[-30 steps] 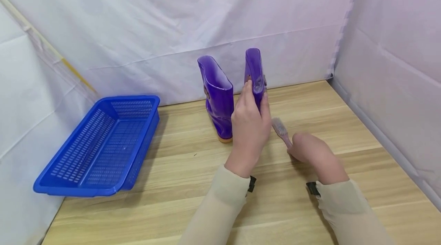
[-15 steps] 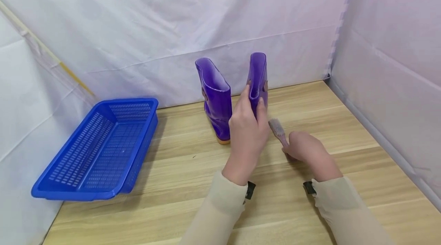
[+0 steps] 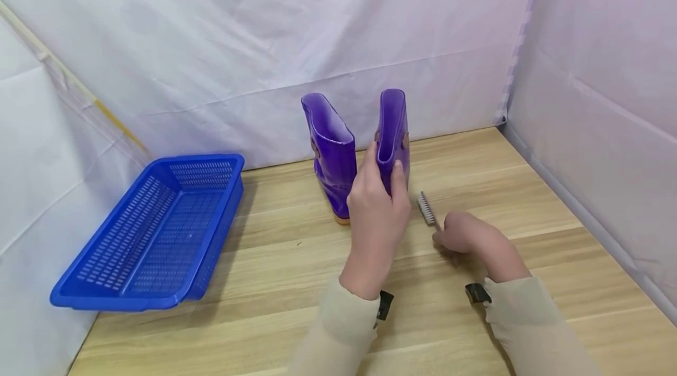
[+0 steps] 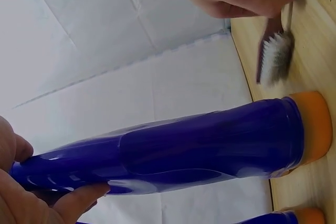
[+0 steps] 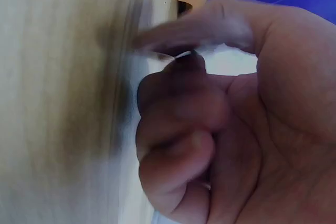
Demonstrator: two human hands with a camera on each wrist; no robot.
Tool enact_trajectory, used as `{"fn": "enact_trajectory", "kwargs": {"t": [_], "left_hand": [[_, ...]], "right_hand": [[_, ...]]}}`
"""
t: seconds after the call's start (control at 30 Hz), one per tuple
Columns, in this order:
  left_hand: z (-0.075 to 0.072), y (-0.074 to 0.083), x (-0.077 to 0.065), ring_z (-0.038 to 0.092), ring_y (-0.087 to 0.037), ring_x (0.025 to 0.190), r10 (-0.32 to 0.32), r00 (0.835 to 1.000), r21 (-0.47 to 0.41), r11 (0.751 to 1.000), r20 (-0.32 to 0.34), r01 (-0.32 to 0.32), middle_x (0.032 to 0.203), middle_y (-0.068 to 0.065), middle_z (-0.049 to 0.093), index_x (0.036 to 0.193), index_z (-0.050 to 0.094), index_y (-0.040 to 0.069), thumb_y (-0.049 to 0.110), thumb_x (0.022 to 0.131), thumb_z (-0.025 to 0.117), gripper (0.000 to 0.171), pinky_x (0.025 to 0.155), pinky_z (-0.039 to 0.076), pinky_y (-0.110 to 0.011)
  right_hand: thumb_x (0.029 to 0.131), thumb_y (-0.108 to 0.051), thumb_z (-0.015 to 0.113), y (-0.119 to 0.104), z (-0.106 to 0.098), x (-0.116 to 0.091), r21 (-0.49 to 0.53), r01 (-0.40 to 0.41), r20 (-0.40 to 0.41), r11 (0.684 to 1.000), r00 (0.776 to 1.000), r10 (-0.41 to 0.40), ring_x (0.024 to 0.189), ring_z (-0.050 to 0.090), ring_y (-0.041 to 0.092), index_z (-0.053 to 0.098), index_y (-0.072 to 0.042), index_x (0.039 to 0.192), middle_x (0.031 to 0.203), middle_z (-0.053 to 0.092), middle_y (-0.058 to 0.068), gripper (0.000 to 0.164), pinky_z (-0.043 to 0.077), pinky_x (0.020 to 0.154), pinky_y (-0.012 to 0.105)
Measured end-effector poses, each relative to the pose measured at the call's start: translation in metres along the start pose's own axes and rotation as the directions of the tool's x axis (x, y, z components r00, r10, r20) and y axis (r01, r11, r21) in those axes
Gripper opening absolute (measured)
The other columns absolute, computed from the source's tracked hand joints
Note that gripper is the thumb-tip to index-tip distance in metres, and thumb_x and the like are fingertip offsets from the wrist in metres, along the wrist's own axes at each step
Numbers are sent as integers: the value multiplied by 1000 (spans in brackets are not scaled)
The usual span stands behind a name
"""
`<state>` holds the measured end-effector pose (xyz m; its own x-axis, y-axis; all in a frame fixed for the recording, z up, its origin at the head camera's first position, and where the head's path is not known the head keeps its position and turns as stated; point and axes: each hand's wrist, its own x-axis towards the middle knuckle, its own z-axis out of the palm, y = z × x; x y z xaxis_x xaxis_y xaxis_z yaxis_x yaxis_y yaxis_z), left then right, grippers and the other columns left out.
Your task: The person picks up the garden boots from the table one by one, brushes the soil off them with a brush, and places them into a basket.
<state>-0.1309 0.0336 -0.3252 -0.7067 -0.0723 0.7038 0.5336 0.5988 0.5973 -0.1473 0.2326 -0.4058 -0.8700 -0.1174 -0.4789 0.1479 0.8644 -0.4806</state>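
Two purple rain boots with orange soles stand upright on the table. My left hand point(image 3: 376, 217) grips the upper shaft of the right boot point(image 4: 210, 145), thumb on one side and fingers on the other. Just left of that hand is the other boot point(image 3: 338, 170), partly covered by it. My right hand point(image 3: 471, 241) holds a brush point(image 3: 425, 208) by its handle, low over the table to the right of the gripped boot. In the left wrist view the pale bristles point(image 4: 275, 59) are apart from the boot. Curled fingers hide most of the handle; the right wrist view is blurred.
A blue perforated plastic basket point(image 3: 211, 247) stands at the left of the wooden table point(image 3: 275, 305). White cloth point(image 3: 238, 41) hangs behind the table and along both sides.
The brush has turned in my right hand, its bristles now facing sideways towards the boot. The gripped boot and my left hand have shifted slightly nearer.
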Motion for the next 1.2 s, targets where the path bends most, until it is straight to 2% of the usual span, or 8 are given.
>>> {"fn": "enact_trajectory", "kwargs": {"t": [0.1,0.2,0.37,0.43,0.53,0.63,0.77,1.2], "left_hand": [[0,-1,-2,71,-29,128,19,1000,8,1000,-10,-19,143,-17,69,151,52,-4,28,111,56,51,107,59,-41],[1,-2,-2,72,-28,126,43,999,20,999,-16,-43,141,-17,70,151,52,-3,29,111,56,52,107,59,-40],[-1,-2,0,72,-28,125,55,998,48,997,-1,-55,137,-17,72,150,53,-3,31,110,58,53,107,59,-39],[-1,-1,0,72,-27,125,52,999,57,997,16,-53,136,-17,72,150,54,-3,31,110,59,52,107,59,-38],[0,-1,0,73,-26,124,51,998,63,997,32,-53,134,-16,73,149,54,-2,32,110,59,52,106,59,-37],[0,-1,0,73,-26,124,50,998,60,997,39,-52,134,-16,73,149,54,-2,33,110,58,52,106,59,-37],[0,-1,1,73,-25,123,43,998,53,998,49,-45,134,-15,73,149,54,0,33,110,58,51,106,59,-36],[-2,-1,1,75,-24,117,59,996,72,995,68,-64,131,-14,75,153,51,0,36,110,59,57,96,63,-38]], "right_hand": [[102,-26,53,2,-5,-7,13,24,-67,1000,997,-23,63,61,20,67,-1,89,71,68,7,31,48,59,32],[105,-24,50,-1,-14,-16,98,59,-195,993,980,-39,61,64,21,60,0,91,68,67,8,29,50,56,33],[104,-22,46,-21,-31,-39,270,146,-434,952,901,-15,57,62,21,45,-4,101,65,62,3,19,47,50,34],[103,-23,44,-32,-35,-48,325,180,-497,928,868,5,57,63,20,44,-4,115,71,64,2,23,48,50,35],[105,-28,44,-47,-39,-61,401,227,-546,888,837,33,56,62,17,41,-8,135,78,68,1,36,50,52,34],[108,-36,43,-61,-41,-72,451,260,-560,854,827,44,55,61,17,40,-14,146,84,67,3,44,52,52,34],[111,-41,43,-79,-41,-83,458,315,-581,831,814,11,53,62,19,43,-16,151,84,64,4,47,52,49,34],[114,-39,35,-109,-33,-88,458,383,-566,802,821,-69,52,63,23,42,-17,157,91,61,8,49,53,49,37]]}}
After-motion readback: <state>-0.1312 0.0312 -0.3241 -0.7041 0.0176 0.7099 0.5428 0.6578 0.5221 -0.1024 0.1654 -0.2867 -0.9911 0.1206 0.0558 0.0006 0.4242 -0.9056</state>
